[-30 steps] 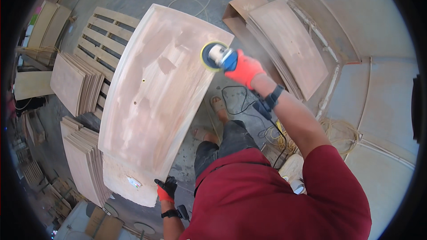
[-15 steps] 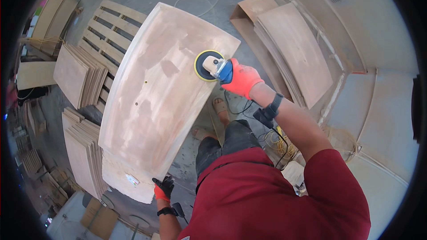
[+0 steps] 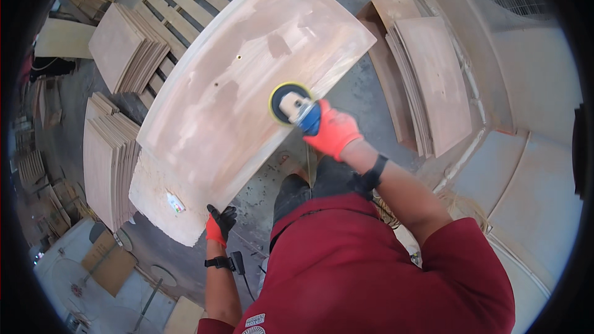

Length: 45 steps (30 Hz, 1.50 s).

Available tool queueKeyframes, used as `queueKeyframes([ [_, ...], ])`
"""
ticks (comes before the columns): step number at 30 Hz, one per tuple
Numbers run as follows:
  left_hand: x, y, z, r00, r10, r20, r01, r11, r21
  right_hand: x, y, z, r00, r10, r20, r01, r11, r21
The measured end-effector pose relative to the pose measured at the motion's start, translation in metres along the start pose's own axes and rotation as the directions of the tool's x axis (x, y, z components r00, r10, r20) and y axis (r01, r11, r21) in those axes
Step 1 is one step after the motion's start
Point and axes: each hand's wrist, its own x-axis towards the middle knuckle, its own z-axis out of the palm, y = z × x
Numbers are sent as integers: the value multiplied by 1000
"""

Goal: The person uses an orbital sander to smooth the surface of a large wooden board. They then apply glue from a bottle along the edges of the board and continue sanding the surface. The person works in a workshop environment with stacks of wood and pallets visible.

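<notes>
Shot from the head, left one of a side-by-side pair, aimed steeply down past the red shirt [image 3: 383, 266] at the wooden board [image 3: 247, 96]. Pretty close, but super wide fisheye, bending straight edges toward a dark rim.

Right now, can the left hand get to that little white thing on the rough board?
Probably yes: the left hand is by the rough board, and nothing seems to stand between that hand and the little white thing.
</notes>
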Motion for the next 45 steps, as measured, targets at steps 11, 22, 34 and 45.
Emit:
queueKeyframes([
  [11, 6, 13, 7, 1000, -23, 2, 23, 998, 59, -34, -75, 71, 958, -247, 148, 266, 956, -126],
  [22, 4, 10, 6, 999, -40, -8, 40, 999, 0, -16, -22, 24, 990, -136, 42, 138, 988, -64],
  [34, -10, 14, 18, 998, 13, -55, -16, 999, -52, -19, -38, 39, 960, -222, 171, 248, 956, -155],
  [45, -7, 12, 17, 999, 1, -47, -4, 998, -67, -4, -20, 6, 988, -138, 70, 145, 984, -103],
])
